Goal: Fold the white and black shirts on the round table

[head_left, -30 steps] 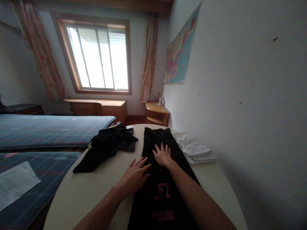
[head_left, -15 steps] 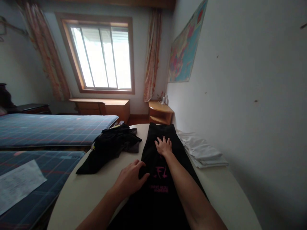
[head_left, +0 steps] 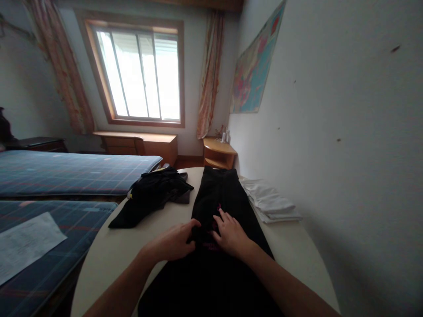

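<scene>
risk first: black garment (head_left: 218,246) lies lengthwise down the middle of the round table (head_left: 109,259), near end running off toward 6 o'clock; a tug from the left hand (head_left: 173,242) could drag the whole length askew or slide it over the rim. left hand's fingers curl over the garment's left edge, pinching cloth. right hand (head_left: 231,235) lies flat, fingers spread and loose, pressing on the pink lettering; if it lifts, the smoothed cloth may wrinkle. crumpled dark clothes (head_left: 152,193) sit near at 10 o'clock, folded white cloth (head_left: 271,202) near at 2 o'clock; either could be nudged. table pale, smooth. beds (head_left: 66,171) at 9 o'clock, window (head_left: 139,75) at 11, wall map (head_left: 254,70) at 1.
</scene>
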`<state>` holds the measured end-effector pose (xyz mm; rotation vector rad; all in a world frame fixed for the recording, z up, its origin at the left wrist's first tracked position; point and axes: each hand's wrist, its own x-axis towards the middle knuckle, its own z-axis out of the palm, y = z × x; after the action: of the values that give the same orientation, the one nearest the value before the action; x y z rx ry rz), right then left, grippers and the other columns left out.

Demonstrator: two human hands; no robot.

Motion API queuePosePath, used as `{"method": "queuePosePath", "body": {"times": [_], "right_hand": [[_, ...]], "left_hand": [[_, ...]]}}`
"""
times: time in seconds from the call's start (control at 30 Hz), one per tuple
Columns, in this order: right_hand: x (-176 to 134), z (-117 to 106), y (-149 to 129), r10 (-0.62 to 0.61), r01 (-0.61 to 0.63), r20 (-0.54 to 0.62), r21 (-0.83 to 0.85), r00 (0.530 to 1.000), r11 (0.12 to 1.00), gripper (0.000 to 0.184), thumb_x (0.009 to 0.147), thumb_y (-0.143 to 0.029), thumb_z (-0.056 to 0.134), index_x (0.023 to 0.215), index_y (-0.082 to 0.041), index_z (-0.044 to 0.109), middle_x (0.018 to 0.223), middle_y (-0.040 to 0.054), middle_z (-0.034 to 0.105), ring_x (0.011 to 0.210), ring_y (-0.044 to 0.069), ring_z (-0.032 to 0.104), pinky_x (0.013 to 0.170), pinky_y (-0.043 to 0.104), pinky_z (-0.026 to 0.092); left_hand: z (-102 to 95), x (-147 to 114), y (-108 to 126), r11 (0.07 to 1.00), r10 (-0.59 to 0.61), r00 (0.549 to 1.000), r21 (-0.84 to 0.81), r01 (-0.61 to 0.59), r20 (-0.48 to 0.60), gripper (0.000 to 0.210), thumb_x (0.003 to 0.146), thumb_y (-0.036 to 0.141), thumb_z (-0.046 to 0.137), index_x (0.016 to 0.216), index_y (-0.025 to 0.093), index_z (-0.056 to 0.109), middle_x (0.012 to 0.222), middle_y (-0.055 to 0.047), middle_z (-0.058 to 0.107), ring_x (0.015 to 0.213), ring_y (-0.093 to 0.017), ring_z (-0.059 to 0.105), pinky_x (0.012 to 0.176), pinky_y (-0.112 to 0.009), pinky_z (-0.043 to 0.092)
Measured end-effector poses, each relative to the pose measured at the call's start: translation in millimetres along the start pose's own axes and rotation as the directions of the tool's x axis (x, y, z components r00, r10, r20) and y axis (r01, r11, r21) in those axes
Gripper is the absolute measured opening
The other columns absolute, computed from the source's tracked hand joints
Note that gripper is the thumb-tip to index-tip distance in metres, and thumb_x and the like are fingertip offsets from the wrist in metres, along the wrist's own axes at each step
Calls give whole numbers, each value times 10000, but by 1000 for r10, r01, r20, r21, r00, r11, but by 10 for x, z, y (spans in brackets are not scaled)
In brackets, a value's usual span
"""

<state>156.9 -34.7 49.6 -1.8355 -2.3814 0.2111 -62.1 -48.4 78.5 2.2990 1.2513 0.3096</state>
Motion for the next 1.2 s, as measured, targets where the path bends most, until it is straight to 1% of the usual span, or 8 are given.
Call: {"method": "queuePosePath", "body": {"times": [0.13, 0.3, 0.43, 0.6, 0.73, 0.93, 1.07, 1.2], "right_hand": [[-580, -101, -411, -209, 208, 9, 75, 978, 975, 430, 877, -447, 569, 1201, -178, 659, 1326, 151, 601, 1227, 317, 527, 1115, 491, 309], [-944, 33, -594, -327, 304, 84, 209, 941, 929, 877, 804, -711, 558, 1495, -198, 389, 1600, 160, 240, 1459, 421, 175, 1172, 599, 130], [-938, 265, -542, -483, 434, 185, 250, 856, 865, 762, 940, -571, 460, 1549, -164, 251, 1604, 193, 136, 1473, 418, 87, 1161, 636, 128], [-878, 470, -534, -633, 563, 122, 349, 765, 749, 548, 1020, -329, 394, 1530, -152, 299, 1569, 185, 273, 1467, 334, 213, 1184, 551, 186], [-922, 171, -415, -748, 618, 131, 480, 651, 623, 380, 946, -248, 545, 1321, -267, 601, 1387, 43, 590, 1326, 206, 490, 1126, 294, 335], [-907, -457, 29, -286, 233, 100, 363, 953, 902, 168, 857, -284, 621, 981, -267, 733, 939, 1, 746, 842, 173, 681, 742, 238, 464], [-745, -416, 338, -210, 156, 86, 417, 974, 895, 217, 859, -261, 594, 1039, -243, 713, 938, 15, 729, 827, 165, 661, 731, 238, 457], [-631, -334, 446, -237, 159, 104, 483, 966, 861, 271, 876, -280, 571, 1119, -236, 685, 904, 10, 722, 793, 150, 657, 725, 233, 460]], "left_hand": [[-164, 32, -161, 957, 14, 998, -290, 6, 67, 581, 825, 284, 561, 1399, 227, 488, 714, 37, 576, 539, -102, 414, 498, -214, 308], [-249, 27, -291, 834, 83, 984, -551, 18, 159, 451, 842, 501, 633, 1137, 163, 679, 602, 54, 427, 537, -84, 317, 480, -214, 219], [-241, 7, -276, 751, 98, 982, -659, 32, 160, 490, 809, 567, 671, 1071, 154, 662, 630, 51, 439, 562, -83, 340, 496, -203, 240], [-185, 29, -223, 748, 103, 982, -663, 28, 158, 495, 800, 597, 672, 997, 144, 652, 595, 70, 362, 554, -77, 291, 490, -207, 199], [-87, 70, -140, 778, 136, 975, -628, 2, 173, 492, 804, 595, 672, 1030, 158, 656, 606, 72, 335, 569, -81, 292, 493, -209, 198], [154, 95, 45, 831, 239, 903, -556, -1, 356, 461, 825, 476, 678, 1216, 237, 625, 819, 25, 570, 593, -73, 460, 511, -174, 352], [283, 97, 116, 822, 213, 789, -542, 174, 577, 527, 904, 311, 512, 1425, 294, 433, 964, -11, 663, 477, -62, 544, 480, -188, 422], [304, 70, 231, 944, 203, 926, -314, -99, 318, 487, 863, 229, 520, 1343, 308, 557, 978, -9, 687, 631, -112, 632, 639, -243, 501]]}}
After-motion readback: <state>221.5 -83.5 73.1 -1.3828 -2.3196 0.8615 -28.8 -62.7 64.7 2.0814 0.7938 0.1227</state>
